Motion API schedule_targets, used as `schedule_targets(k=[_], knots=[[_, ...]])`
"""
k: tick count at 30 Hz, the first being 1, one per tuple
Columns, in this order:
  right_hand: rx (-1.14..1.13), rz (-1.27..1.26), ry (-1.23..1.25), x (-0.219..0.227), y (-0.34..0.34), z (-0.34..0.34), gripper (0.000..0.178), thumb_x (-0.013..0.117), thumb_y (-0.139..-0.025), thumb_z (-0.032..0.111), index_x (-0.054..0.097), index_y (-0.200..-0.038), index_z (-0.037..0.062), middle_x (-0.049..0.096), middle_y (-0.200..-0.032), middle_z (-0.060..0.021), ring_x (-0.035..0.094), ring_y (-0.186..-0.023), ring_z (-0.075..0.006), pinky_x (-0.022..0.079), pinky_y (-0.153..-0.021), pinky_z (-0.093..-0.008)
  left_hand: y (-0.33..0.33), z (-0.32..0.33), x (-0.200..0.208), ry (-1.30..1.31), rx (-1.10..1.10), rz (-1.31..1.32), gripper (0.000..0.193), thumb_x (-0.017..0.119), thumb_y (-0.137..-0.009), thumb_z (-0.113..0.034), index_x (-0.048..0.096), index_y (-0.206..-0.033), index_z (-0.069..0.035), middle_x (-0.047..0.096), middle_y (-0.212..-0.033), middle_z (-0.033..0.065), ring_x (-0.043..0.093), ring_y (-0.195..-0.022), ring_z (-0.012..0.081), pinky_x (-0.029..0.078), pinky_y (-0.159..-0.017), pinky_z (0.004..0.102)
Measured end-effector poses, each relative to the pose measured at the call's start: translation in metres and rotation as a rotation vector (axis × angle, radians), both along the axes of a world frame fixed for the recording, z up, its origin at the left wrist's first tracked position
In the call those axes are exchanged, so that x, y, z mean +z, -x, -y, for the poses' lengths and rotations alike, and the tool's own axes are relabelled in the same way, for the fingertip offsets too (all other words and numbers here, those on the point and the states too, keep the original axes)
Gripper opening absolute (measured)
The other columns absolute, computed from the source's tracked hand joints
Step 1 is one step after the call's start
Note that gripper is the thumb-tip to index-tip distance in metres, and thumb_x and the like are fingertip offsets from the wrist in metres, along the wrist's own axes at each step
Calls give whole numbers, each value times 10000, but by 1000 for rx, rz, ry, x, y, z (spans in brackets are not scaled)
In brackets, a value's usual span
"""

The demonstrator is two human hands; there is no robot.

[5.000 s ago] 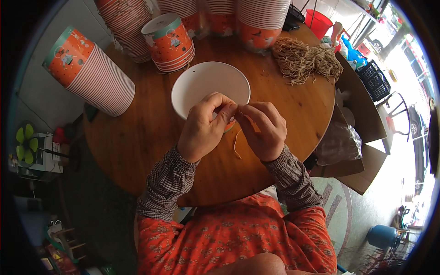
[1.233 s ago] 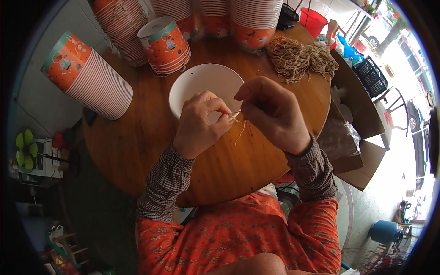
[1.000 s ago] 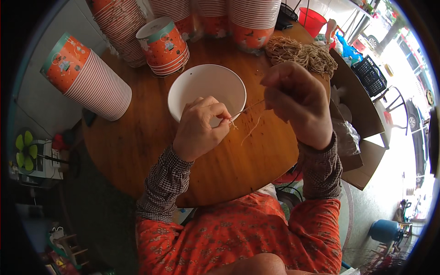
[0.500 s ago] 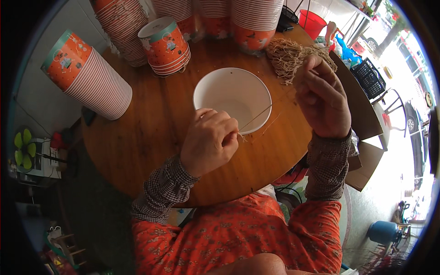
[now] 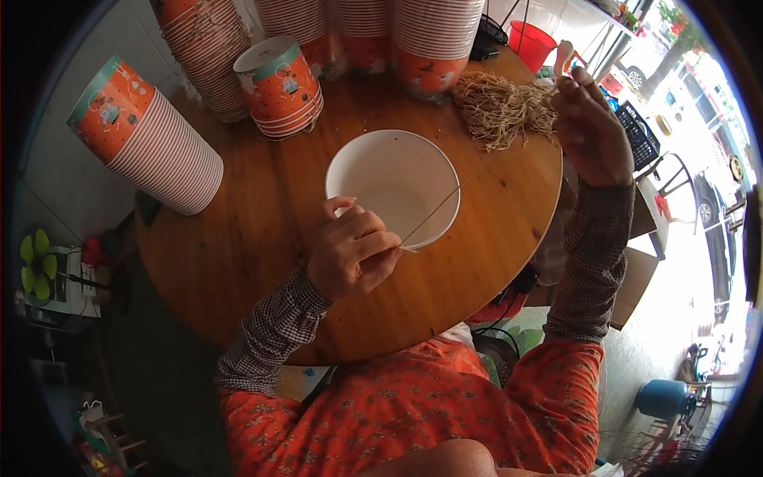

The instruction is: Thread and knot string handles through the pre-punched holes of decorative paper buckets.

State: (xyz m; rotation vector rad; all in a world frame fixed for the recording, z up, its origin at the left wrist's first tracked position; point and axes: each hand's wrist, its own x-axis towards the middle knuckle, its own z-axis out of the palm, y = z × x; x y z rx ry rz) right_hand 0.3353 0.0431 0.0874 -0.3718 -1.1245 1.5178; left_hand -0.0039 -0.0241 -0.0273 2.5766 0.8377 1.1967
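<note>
An open white paper bucket [image 5: 358, 171] stands on the wooden table in front of me. At its near rim my left hand [image 5: 354, 248] pinches a thin tan string [image 5: 433, 213], whose short end pokes out past the fingertips. From there the string slants up across the bucket's right side toward my right hand [image 5: 594, 131]. That hand is raised beyond the table's right edge, fingers drawn together; the string grows too faint to follow all the way up to them. A bundle of similar tan strings [image 5: 501, 111] lies close by on the table.
Stacked orange paper buckets line the back, among them a short stack [image 5: 280, 87] and a leaning tall stack [image 5: 163, 151] at left. Past the round table's [image 5: 262, 238] right edge are a cardboard box [image 5: 633, 286] and a black crate [image 5: 636, 131]. A red bucket [image 5: 531, 44] stands behind.
My right hand has moved up and to the right, away from the left, drawing the string out longer. My left hand stays by the bucket's near rim, its fingers turned slightly.
</note>
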Motion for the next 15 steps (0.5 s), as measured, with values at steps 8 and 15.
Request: schedule_targets(k=[8, 15], knots=[[-920, 1096, -609, -40, 19, -29, 132, 609, -873, 56, 671, -986, 25, 690, -901, -89, 667, -796, -196, 521, -704, -283, 14, -11, 1, 32, -98, 65, 95, 630, -756, -33, 647, -807, -112, 608, -772, -3, 590, -744, 155, 236, -1067, 405], [-1059, 1236, -781, -69, 34, -47, 105, 628, -846, 95, 687, -932, 84, 666, -978, -68, 643, -893, -291, 518, -736, -349, 34, -29, 0, 186, -54, 155, 66, 647, -816, -56, 677, -823, -114, 589, -701, -34, 550, -663, 112, 226, -1081, 402]])
